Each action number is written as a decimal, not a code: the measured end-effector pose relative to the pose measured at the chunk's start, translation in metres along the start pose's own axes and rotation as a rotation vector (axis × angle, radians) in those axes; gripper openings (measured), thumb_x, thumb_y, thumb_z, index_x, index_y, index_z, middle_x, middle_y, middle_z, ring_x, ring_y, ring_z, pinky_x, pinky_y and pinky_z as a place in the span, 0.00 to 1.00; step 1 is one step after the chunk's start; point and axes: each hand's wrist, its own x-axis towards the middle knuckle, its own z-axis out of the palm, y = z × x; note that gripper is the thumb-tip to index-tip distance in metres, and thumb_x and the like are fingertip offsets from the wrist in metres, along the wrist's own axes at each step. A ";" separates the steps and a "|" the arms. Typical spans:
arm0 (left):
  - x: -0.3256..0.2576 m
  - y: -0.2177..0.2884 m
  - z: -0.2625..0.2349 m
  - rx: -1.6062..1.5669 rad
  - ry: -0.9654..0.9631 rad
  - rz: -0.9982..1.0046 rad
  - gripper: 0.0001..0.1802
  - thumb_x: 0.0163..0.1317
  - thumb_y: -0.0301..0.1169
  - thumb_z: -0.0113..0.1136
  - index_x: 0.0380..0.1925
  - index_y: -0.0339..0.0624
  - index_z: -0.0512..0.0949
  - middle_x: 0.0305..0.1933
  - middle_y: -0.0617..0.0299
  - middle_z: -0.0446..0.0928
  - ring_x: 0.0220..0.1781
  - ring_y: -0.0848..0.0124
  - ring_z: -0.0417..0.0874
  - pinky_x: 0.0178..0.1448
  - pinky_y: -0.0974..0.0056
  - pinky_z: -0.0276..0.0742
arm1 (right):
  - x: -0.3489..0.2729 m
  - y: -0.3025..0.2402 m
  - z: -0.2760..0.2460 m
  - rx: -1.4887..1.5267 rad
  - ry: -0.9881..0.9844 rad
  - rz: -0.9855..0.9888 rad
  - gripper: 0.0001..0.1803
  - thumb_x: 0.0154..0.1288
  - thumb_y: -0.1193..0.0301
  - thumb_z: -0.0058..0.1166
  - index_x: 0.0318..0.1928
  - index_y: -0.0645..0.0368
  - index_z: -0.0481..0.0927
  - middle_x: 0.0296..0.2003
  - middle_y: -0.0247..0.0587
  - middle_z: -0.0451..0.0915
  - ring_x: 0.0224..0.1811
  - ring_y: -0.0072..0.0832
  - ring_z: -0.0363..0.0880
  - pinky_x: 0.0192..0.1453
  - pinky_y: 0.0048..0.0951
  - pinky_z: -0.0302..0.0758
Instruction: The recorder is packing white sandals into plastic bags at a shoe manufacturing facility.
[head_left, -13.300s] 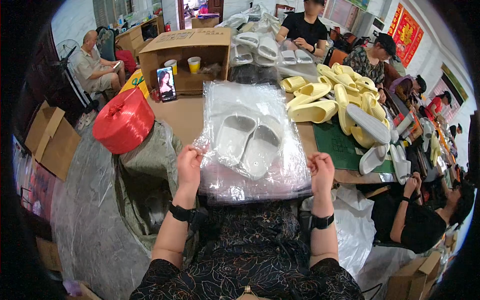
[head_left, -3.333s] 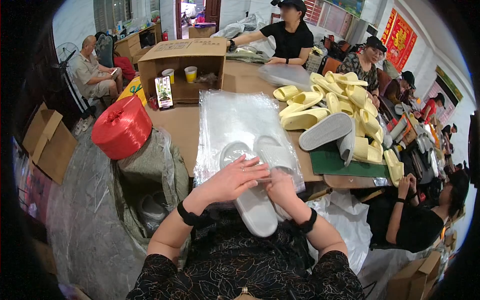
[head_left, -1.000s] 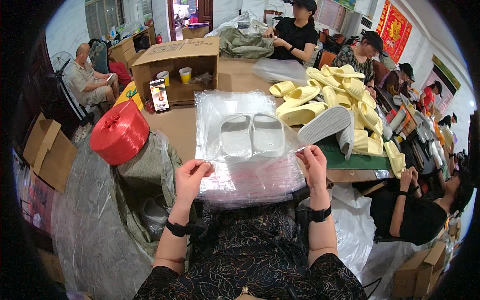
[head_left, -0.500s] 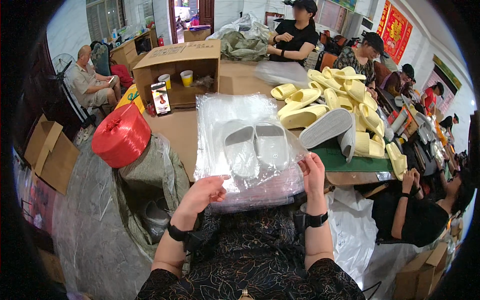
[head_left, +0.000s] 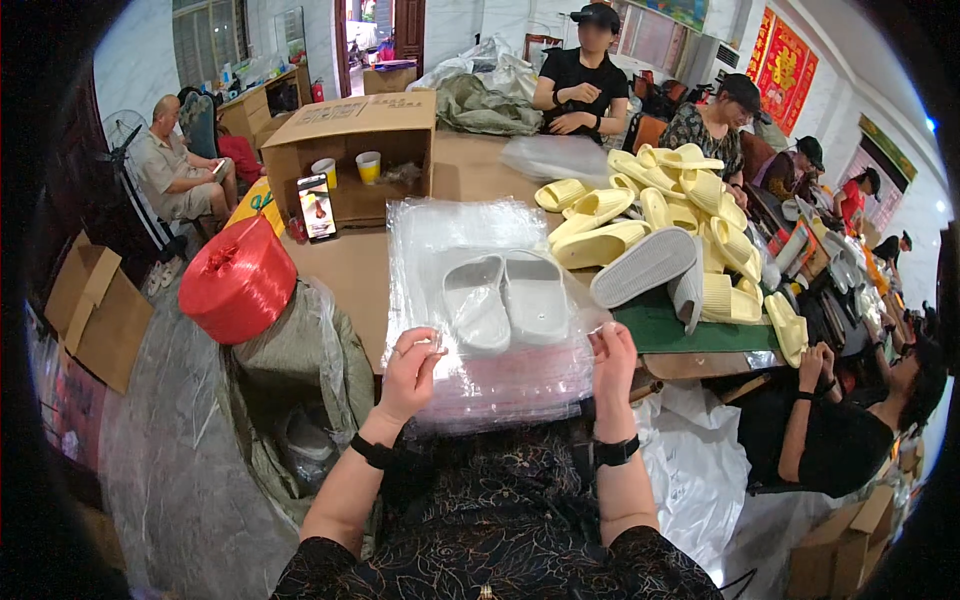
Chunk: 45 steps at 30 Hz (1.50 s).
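Brown tabletop (head_left: 340, 270) filled the centre of the frame, crowded by a workshop where other people were seated along the top and right edges. A stack of clear plastic bags (head_left: 470, 380) was spread on the table's near edge, just below centre, and a pair of grey slippers (head_left: 505, 300) was seen lying side by side, soles down, within the topmost bag. The left hand (head_left: 410, 375) was pinched shut on the lower left edge of the bag, thumb and fingertips together on the film. The right hand (head_left: 612, 365) was closed on the lower right edge in the same way.

A heap of yellow slippers (head_left: 660, 200) was piled at the upper right, an open cardboard box (head_left: 355, 150) stood at the upper left, and a red spool of twine (head_left: 235, 280) rested on a sack at the left.

Several layers of film could be caught at once, since the sheets were stacked tightly and slippery. The pair could also be tipped out if the open edge were lifted unevenly.
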 end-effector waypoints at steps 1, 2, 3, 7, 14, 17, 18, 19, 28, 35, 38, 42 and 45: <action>-0.012 -0.008 0.005 -0.039 -0.039 -0.093 0.07 0.57 0.14 0.57 0.34 0.33 0.76 0.49 0.48 0.74 0.41 0.59 0.79 0.44 0.66 0.75 | -0.005 0.007 0.003 0.105 0.032 0.087 0.06 0.72 0.71 0.50 0.41 0.62 0.75 0.39 0.37 0.79 0.40 0.23 0.78 0.50 0.27 0.77; -0.017 -0.008 0.010 -0.046 -0.040 -0.089 0.07 0.57 0.14 0.57 0.34 0.33 0.76 0.49 0.48 0.74 0.41 0.59 0.79 0.44 0.66 0.75 | -0.009 0.012 -0.001 0.207 0.069 0.169 0.08 0.73 0.69 0.50 0.42 0.63 0.75 0.40 0.38 0.79 0.43 0.25 0.77 0.52 0.28 0.76; -0.021 -0.007 0.016 -0.010 -0.049 -0.130 0.05 0.58 0.16 0.57 0.33 0.33 0.76 0.49 0.48 0.73 0.42 0.58 0.78 0.45 0.65 0.74 | -0.007 0.026 -0.016 0.323 0.065 0.272 0.16 0.73 0.66 0.49 0.52 0.66 0.72 0.47 0.41 0.76 0.52 0.30 0.75 0.57 0.32 0.74; -0.036 -0.006 0.015 -0.051 -0.034 -0.342 0.11 0.61 0.22 0.57 0.44 0.36 0.72 0.54 0.49 0.71 0.47 0.62 0.77 0.50 0.62 0.73 | -0.020 -0.008 0.026 0.251 0.056 0.526 0.29 0.69 0.64 0.56 0.63 0.63 0.61 0.52 0.43 0.74 0.51 0.36 0.77 0.58 0.37 0.72; -0.026 -0.011 0.042 -0.756 0.281 -1.004 0.35 0.60 0.30 0.67 0.63 0.36 0.60 0.56 0.50 0.69 0.57 0.68 0.71 0.61 0.65 0.68 | -0.008 0.037 0.001 -0.614 -0.037 0.264 0.44 0.58 0.69 0.66 0.67 0.71 0.54 0.57 0.52 0.70 0.56 0.35 0.74 0.55 0.33 0.76; -0.021 -0.015 0.037 -0.605 0.158 -1.064 0.37 0.58 0.33 0.69 0.61 0.28 0.61 0.58 0.47 0.71 0.57 0.68 0.73 0.58 0.65 0.71 | -0.018 0.037 0.023 -0.599 -0.083 0.171 0.43 0.55 0.72 0.68 0.65 0.70 0.56 0.52 0.50 0.74 0.48 0.33 0.77 0.48 0.32 0.77; -0.024 -0.021 0.038 -0.524 0.164 -1.097 0.35 0.58 0.33 0.69 0.60 0.28 0.64 0.55 0.48 0.74 0.54 0.69 0.75 0.56 0.66 0.72 | -0.027 0.029 0.040 -0.472 -0.110 0.161 0.39 0.56 0.74 0.67 0.63 0.70 0.58 0.46 0.47 0.78 0.42 0.30 0.79 0.43 0.28 0.77; -0.013 -0.012 0.037 -0.532 0.143 -1.088 0.35 0.58 0.33 0.69 0.60 0.28 0.64 0.55 0.48 0.74 0.54 0.69 0.75 0.56 0.66 0.72 | -0.029 0.031 0.036 -0.403 -0.096 0.199 0.35 0.55 0.77 0.66 0.61 0.67 0.62 0.46 0.45 0.78 0.41 0.30 0.80 0.43 0.28 0.77; -0.013 -0.013 0.025 -0.859 -0.099 -0.987 0.24 0.60 0.27 0.57 0.57 0.29 0.69 0.51 0.51 0.78 0.53 0.61 0.80 0.55 0.57 0.78 | -0.037 0.020 0.045 -0.634 -0.198 0.401 0.30 0.52 0.73 0.63 0.56 0.71 0.70 0.47 0.48 0.79 0.45 0.31 0.80 0.47 0.30 0.76; 0.006 0.047 0.035 -1.228 0.072 -0.971 0.29 0.62 0.22 0.54 0.63 0.32 0.62 0.57 0.54 0.74 0.60 0.62 0.75 0.65 0.59 0.70 | -0.054 0.004 0.085 -0.763 -0.242 0.031 0.38 0.55 0.66 0.65 0.60 0.75 0.63 0.56 0.59 0.72 0.59 0.39 0.72 0.61 0.37 0.69; 0.006 0.054 0.038 -1.098 0.056 -0.900 0.30 0.61 0.21 0.55 0.64 0.32 0.61 0.58 0.54 0.73 0.61 0.63 0.74 0.65 0.58 0.70 | -0.069 0.011 0.091 -0.847 -0.276 -0.029 0.37 0.57 0.67 0.63 0.61 0.74 0.62 0.54 0.60 0.72 0.58 0.42 0.72 0.63 0.40 0.67; 0.001 0.058 0.035 -1.074 0.090 -0.920 0.27 0.60 0.20 0.56 0.61 0.32 0.64 0.56 0.55 0.75 0.57 0.64 0.77 0.62 0.58 0.73 | -0.079 0.016 0.087 -0.727 -0.390 -0.131 0.31 0.61 0.66 0.63 0.59 0.71 0.66 0.53 0.58 0.73 0.56 0.44 0.72 0.63 0.42 0.67; -0.003 0.060 0.019 -1.144 0.124 -0.997 0.25 0.60 0.19 0.56 0.59 0.34 0.68 0.54 0.55 0.76 0.54 0.63 0.79 0.59 0.59 0.76 | -0.079 -0.002 0.088 -0.773 -0.585 0.031 0.35 0.61 0.61 0.64 0.60 0.70 0.64 0.56 0.63 0.69 0.61 0.48 0.69 0.65 0.42 0.66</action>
